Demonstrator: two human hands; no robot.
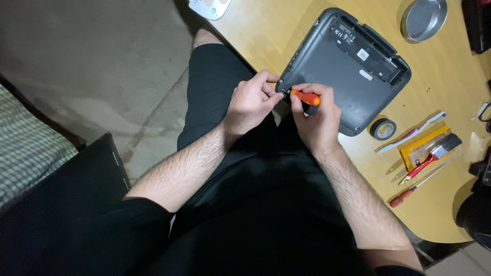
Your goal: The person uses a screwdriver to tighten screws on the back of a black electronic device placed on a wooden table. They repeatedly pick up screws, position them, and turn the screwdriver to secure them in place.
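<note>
My right hand (318,118) is closed around a small screwdriver with an orange plastic handle (307,97). Its long axis runs nearly level across the view, orange butt toward my right, dark tip toward my left, meeting the near corner of a dark grey plastic laptop turned bottom-up (345,71). My left hand (251,101) is pinched on that same corner, fingers curled over the laptop's edge, just beside the screwdriver's tip; the two hands almost touch there. The laptop lies at the near edge of the yellow wooden tabletop (266,25), its corner overhanging toward my lap, its body running diagonally toward the far right.

At the far right edge of the tabletop stands a round shallow metal bowl (424,18); I cannot tell whether anything lies in it. Just past the laptop's right corner lies a small roll of black tape (383,128). Further right is a clear and yellow plastic tool pack (428,149) with a red-handled tool in it, a white toothbrush (411,134) beside it, and a thin screwdriver with a dark red handle (409,193) near the tabletop's near edge.
</note>
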